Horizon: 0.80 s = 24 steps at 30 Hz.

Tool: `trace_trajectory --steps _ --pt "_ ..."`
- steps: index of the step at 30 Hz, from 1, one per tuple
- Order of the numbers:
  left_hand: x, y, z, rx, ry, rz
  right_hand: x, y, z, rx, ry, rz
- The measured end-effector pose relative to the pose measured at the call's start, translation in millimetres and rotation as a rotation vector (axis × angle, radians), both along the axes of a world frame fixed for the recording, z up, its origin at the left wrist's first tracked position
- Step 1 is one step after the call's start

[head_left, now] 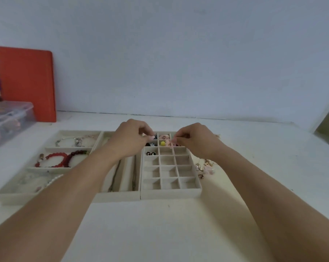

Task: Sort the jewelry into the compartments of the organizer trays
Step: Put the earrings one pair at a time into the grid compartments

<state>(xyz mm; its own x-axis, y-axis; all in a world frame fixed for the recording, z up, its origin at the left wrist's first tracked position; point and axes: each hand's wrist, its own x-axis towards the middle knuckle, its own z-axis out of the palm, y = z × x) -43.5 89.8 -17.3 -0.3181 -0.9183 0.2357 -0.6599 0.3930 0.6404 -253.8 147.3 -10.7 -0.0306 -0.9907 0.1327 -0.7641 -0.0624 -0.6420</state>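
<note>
Three beige velvet-lined organizer trays sit side by side on the white counter [178, 233]. Both hands hover over the far rows of the right-hand grid tray of small square compartments [170, 192]. The left hand [130, 139] has its fingers curled, thumb and forefinger pinching a small dark piece too tiny to identify. The right hand [194, 141] likewise pinches a small pink item [172, 145] above the far compartments. Nearby cells hold a yellow bead [162, 143], pink pieces and a pair of black round studs [150, 153]; the nearer cells look bare. The middle tray with long channels [120, 197] holds thin chains. The left tray with wide sections [12, 198] holds red beaded bracelets [55, 160] and a silvery bracelet [76, 141]. A heap of loose gold-toned jewelry [205, 166] lies on the counter just beside the grid tray. An orange folder [26, 84] leans against the wall, by a clear plastic box [9, 121].
</note>
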Motion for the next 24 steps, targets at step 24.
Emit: trace_trajectory --steps 24 --pt "-7 -17 -3 0.034 -0.031 -0.101 25 -37 -3 0.219 0.415 0.042"
